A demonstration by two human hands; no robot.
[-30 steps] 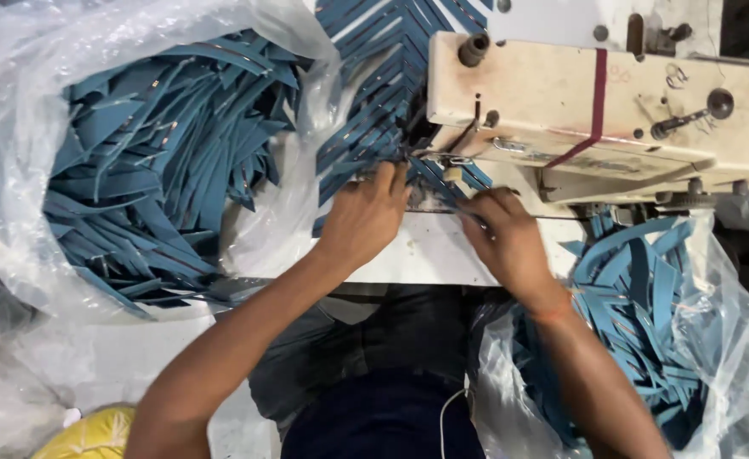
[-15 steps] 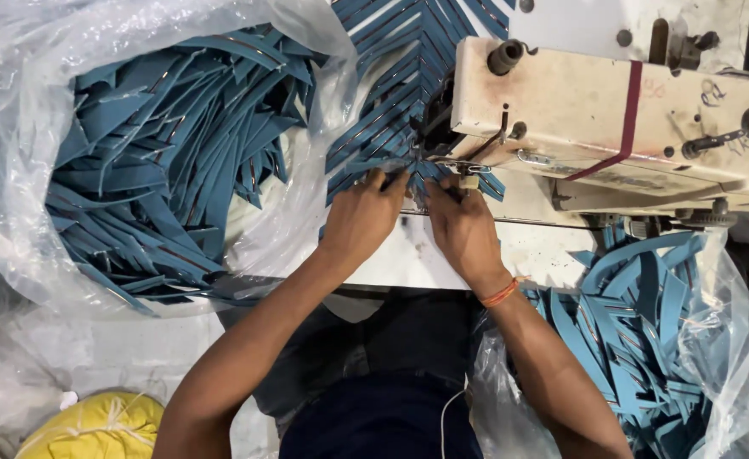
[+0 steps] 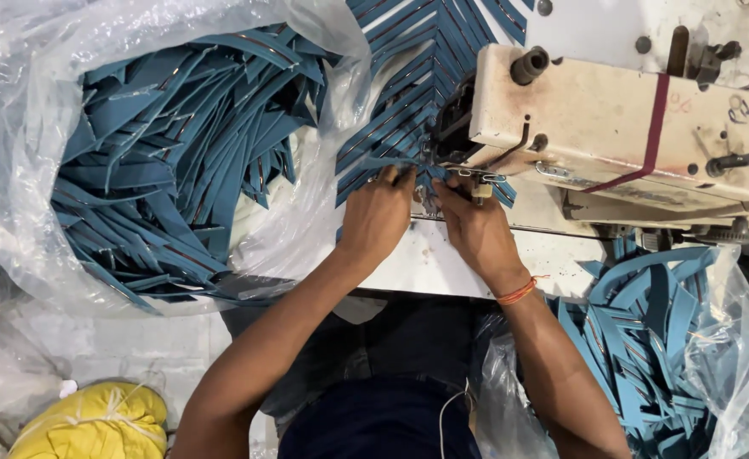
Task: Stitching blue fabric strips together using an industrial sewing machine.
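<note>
Nearest, below the sewing machine (image 3: 646,127): a yellow bundle (image 3: 94,421) far left, a clear bag of blue fabric strips (image 3: 655,340) right. On the white table (image 3: 417,263) before the machine: left hand (image 3: 377,217) and right hand (image 3: 476,229) side by side, fingers curled and pressed onto a blue fabric strip (image 3: 408,166) at the needle. Whether pinched or just pressed flat, cannot tell. Left of the machine, a large bag of blue strips (image 3: 170,161). Beyond the hands, sewn strips (image 3: 425,68) fanned out.
</note>
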